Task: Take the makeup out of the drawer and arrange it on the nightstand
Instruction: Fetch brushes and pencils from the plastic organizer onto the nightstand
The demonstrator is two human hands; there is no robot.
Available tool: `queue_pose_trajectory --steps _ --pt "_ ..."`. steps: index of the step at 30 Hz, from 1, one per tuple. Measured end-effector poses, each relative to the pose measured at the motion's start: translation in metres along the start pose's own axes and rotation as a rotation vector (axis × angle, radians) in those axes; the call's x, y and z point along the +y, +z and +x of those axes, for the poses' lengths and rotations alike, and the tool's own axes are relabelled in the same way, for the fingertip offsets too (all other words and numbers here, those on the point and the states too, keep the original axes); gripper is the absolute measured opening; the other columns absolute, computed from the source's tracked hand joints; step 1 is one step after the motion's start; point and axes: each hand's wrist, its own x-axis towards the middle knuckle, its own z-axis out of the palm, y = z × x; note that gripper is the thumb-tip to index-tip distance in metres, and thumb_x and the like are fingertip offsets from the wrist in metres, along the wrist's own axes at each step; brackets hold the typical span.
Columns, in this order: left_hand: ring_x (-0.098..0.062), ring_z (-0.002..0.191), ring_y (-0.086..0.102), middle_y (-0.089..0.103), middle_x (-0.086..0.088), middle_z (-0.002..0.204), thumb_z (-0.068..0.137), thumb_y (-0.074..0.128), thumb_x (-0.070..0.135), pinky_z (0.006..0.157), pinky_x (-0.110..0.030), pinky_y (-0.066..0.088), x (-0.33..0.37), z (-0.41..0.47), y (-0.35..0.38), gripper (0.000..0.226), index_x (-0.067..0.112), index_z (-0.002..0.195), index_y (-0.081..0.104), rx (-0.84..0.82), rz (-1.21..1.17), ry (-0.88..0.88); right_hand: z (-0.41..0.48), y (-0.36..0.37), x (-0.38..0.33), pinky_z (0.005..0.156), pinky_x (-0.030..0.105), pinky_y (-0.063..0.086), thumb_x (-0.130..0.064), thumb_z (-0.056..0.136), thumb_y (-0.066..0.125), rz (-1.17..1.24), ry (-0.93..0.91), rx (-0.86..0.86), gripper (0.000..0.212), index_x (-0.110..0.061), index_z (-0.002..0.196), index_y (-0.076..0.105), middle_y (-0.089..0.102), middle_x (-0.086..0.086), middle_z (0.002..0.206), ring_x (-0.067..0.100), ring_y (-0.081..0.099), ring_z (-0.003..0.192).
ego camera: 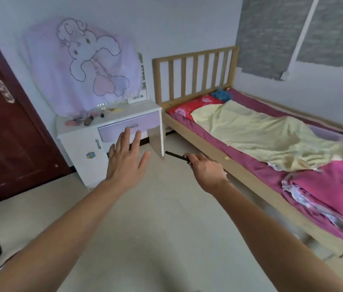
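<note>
Fingers of left hand (127, 159) spread, empty | right hand (205, 168) pinches pencil (175, 156), pointing left toward bench (136, 111) | left nearer drawer (149, 122)

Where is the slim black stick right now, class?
In the head view, right of centre: the slim black stick is pinched in the right hand, above the floor between the white nightstand and the wooden bed.

**No Legible Writing in the Room**

From where I stand, no word, brand or number can be read. The lilac cloth (77, 66) hanging behind the nightstand (141, 108) carries only a drawn rabbit with hearts, no lettering. The small round sticker (90, 155) on its white door (75, 144) is too blurred to make out.
</note>
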Motion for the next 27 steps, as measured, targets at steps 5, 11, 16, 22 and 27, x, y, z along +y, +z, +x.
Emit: queue_pose_trajectory --steps 5,11,16,22,27 --pt "-0.032 0.150 0.016 0.011 -0.015 0.164 0.096 0.020 0.057 0.116 -0.054 0.024 -0.013 0.103 0.030 0.071 0.018 0.156 0.021 0.016 0.005 -0.091 0.143 0.012 0.039 0.056 0.033 0.042 -0.019 0.101 0.049 -0.048 -0.119 -0.050 0.049 -0.034 0.144 0.031 0.059 0.002 0.109 0.031 0.067 0.083" --pt "-0.036 0.149 0.016 0.011 -0.018 0.163 0.096 0.018 0.060 0.116 -0.057 0.024 -0.074 0.198 0.065 0.073 0.018 0.156 0.020 0.040 0.021 -0.231 0.284 0.045 0.033 0.060 0.033 0.037 -0.027 0.107 0.035 -0.054 -0.242 -0.104 0.041 -0.029 0.148 0.032 0.059 0.006 0.112 0.032 0.065 0.083" --pt "-0.039 0.149 0.014 0.006 -0.018 0.163 0.094 0.018 0.063 0.114 -0.060 0.026 -0.145 0.279 0.121 0.077 0.018 0.156 0.020 0.026 0.019 -0.308 0.395 0.104 0.019 0.056 0.032 0.034 -0.021 0.105 0.036 -0.079 -0.264 -0.190 0.045 -0.029 0.149 0.027 0.056 0.003 0.115 0.030 0.066 0.087" --pt "-0.036 0.151 0.005 -0.002 -0.015 0.165 0.091 0.014 0.064 0.117 -0.058 0.019 -0.239 0.414 0.166 0.080 0.020 0.158 0.011 -0.001 0.002 -0.353 0.558 0.162 -0.004 0.056 0.033 0.036 -0.021 0.105 0.037 -0.113 -0.305 -0.194 0.041 -0.027 0.146 0.032 0.057 0.001 0.113 0.028 0.066 0.082" --pt "-0.039 0.148 0.016 0.010 -0.017 0.163 0.093 0.020 0.062 0.112 -0.063 0.027 -0.305 0.530 0.175 0.077 0.019 0.157 0.019 -0.028 0.032 -0.329 0.684 0.177 -0.017 0.047 0.029 0.027 -0.019 0.104 0.041 -0.093 -0.271 -0.143 0.040 -0.026 0.143 0.038 0.059 0.000 0.107 0.022 0.048 0.061"
